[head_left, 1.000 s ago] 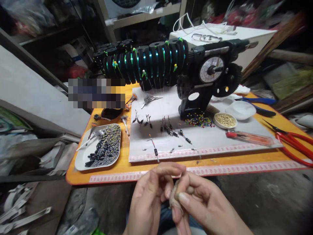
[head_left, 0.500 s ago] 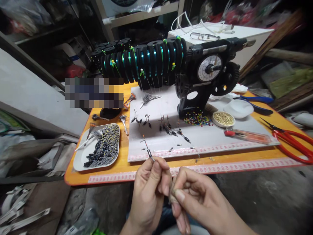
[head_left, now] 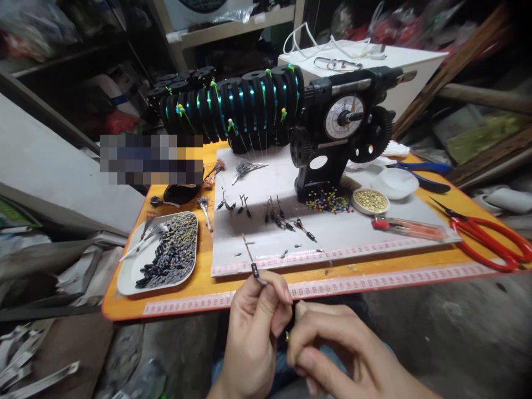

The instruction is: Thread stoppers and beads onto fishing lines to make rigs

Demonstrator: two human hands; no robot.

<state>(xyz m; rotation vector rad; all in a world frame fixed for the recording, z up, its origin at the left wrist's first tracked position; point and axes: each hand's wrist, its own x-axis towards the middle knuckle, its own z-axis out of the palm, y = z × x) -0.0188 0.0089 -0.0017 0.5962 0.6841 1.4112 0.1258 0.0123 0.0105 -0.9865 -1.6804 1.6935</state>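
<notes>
My left hand (head_left: 260, 327) is closed in a pinch just off the table's front edge. Between its thumb and index finger is a small fishing-line rig piece (head_left: 255, 270), a black cylinder on a thin stem with an orange tip, pointing up and left. My right hand (head_left: 332, 343) is close beside it, fingers curled and pressed together; what they hold, if anything, is hidden. A tiny shiny bit (head_left: 286, 336) shows in the gap between the hands. Similar black pieces (head_left: 276, 220) lie in a loose group on the white board (head_left: 241, 244).
A tray (head_left: 124, 277) of grey and black beads stands left. Behind the board is a black winding machine (head_left: 332, 149) with line spools (head_left: 236, 111). Colored beads (head_left: 328, 201), a dish of gold bits (head_left: 371, 200), a box cutter (head_left: 409, 228), red scissors (head_left: 490, 235) and pliers (head_left: 424, 172) lie right.
My right hand has turned and dropped slightly, its fingers curling more. My left hand keeps its pinch on the rig piece. The whole view has shifted a little.
</notes>
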